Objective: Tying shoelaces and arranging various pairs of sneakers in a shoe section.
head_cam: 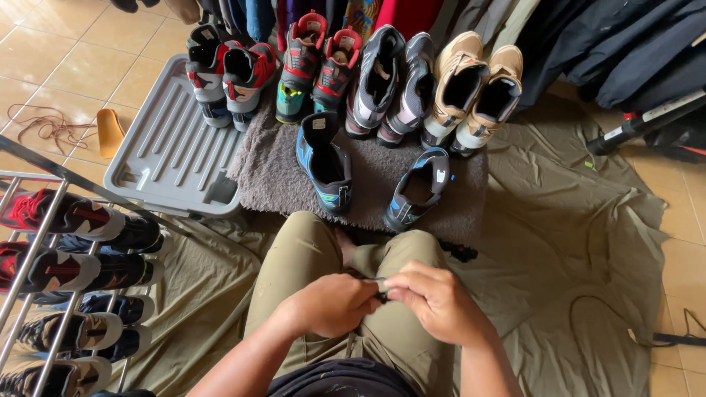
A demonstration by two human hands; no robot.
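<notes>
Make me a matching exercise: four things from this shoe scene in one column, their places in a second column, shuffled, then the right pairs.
Things:
1. grey plastic tray
2. beige pair of shoes
3. orange insole
4. metal shoe rack

Places:
A. lower left, loaded with sneakers
B. on the tiled floor, left of the tray
C. right end of the back shoe row
D. left of the grey mat

Pairs: 1-D, 2-C, 3-B, 4-A

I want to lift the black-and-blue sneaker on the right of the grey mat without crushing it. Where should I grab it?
Grip the black-and-blue sneaker by the heel collar, coming from above on the near side: it stands upright with its opening facing up and its heel towards the person, so the rim is probably easy to pinch.
</notes>
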